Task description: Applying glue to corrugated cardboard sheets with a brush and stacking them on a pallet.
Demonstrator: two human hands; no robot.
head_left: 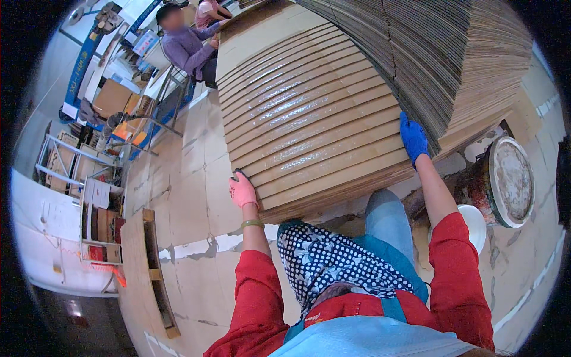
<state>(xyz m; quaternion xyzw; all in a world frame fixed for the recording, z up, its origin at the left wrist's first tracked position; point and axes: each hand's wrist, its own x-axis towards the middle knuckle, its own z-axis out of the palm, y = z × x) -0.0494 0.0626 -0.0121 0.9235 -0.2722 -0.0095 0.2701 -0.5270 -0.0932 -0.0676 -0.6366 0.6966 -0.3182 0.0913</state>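
Observation:
In front of me lie cardboard sheets (pixel 309 128), fanned out in overlapping steps with a wet-looking shine across their middle. My left hand (pixel 242 190), in a pink glove with dark fingertips, closes on the near left corner of the sheets. At their right edge, my right hand (pixel 413 140) wears a blue glove; its fingers are together against the edge, and its thumb is hidden. The two hands hold the sheets from opposite sides. Under the fanned layer, more cardboard layers show along the near edge.
A tall stack of corrugated cardboard (pixel 440 59) rises right of the sheets. A stained round bucket (pixel 513 181) and a white container (pixel 471 229) stand on the right. On the floor at left lies a wooden pallet (pixel 146 273). A seated person (pixel 190 50) works at far left.

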